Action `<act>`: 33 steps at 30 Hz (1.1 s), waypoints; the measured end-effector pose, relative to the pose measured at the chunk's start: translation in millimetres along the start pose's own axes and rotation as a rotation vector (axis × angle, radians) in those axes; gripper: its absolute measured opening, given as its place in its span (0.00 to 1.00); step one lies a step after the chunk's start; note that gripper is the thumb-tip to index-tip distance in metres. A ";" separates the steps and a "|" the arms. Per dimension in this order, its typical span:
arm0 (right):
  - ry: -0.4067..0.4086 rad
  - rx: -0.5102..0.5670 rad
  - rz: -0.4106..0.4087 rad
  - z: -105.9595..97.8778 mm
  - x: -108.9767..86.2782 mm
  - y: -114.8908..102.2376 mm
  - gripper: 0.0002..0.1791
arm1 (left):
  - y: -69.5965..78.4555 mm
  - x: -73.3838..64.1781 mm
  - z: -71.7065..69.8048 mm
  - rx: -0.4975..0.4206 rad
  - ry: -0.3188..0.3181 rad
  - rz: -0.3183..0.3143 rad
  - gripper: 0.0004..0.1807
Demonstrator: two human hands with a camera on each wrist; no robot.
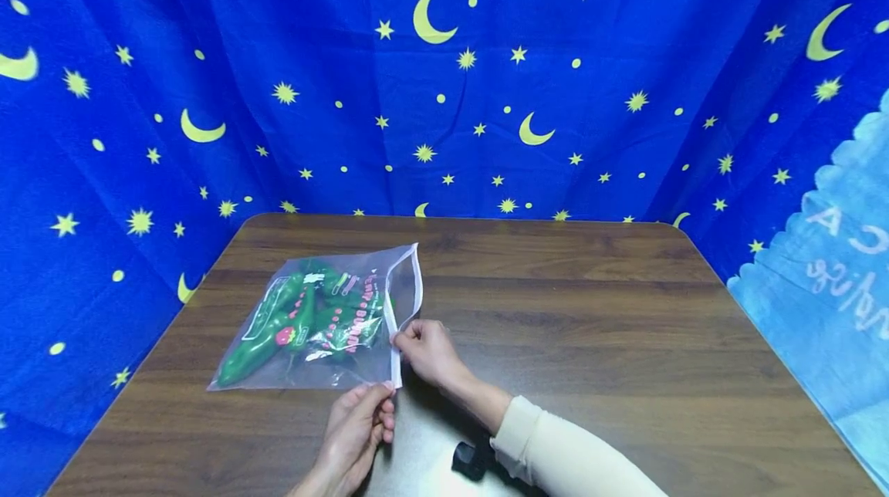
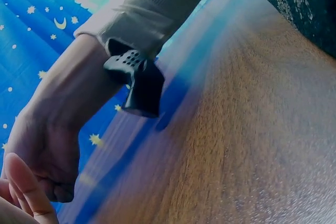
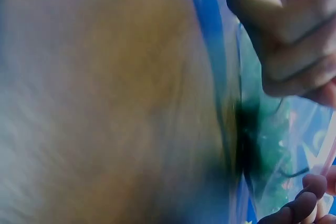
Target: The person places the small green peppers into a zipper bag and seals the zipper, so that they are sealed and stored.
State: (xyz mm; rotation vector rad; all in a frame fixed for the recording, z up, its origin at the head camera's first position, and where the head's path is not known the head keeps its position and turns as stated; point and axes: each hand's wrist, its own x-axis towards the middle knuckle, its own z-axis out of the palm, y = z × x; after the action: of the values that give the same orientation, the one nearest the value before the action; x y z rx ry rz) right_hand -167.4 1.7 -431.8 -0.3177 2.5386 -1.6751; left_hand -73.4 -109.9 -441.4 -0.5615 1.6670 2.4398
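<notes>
A clear plastic zip bag (image 1: 278,377) with pink lettering lies on the left half of the table in the head view. Glossy green, pepper-like things (image 1: 250,354) show through it. A white closure strip (image 1: 397,370) runs along its right side, and the far part of the mouth gapes. My left hand (image 1: 354,431) pinches the near corner of that strip between thumb and finger. Farther up the strip, my right hand (image 1: 432,352) pinches it, fingertips partly hidden. The left wrist view shows a thumb (image 2: 29,187) in front of the other hand.
The brown wooden table (image 1: 590,343) extends to the right of the bag. A small black device (image 1: 468,461) sits at the right wrist, below the cream sleeve (image 1: 556,443). Blue curtains (image 1: 486,96) with moons and stars stand behind the table.
</notes>
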 end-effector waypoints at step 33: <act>0.100 -0.087 0.116 -23.4 84.3 -6.8 0.18 | -0.5 -3.3 0.3 0.021 -0.030 0.008 0.06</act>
State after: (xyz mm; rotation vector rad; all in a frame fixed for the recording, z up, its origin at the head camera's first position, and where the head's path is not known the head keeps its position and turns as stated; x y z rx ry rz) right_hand -253.0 1.8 -412.6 -0.0925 2.6504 -1.5803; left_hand -70.3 -109.1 -440.6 -0.5129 1.6848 2.4210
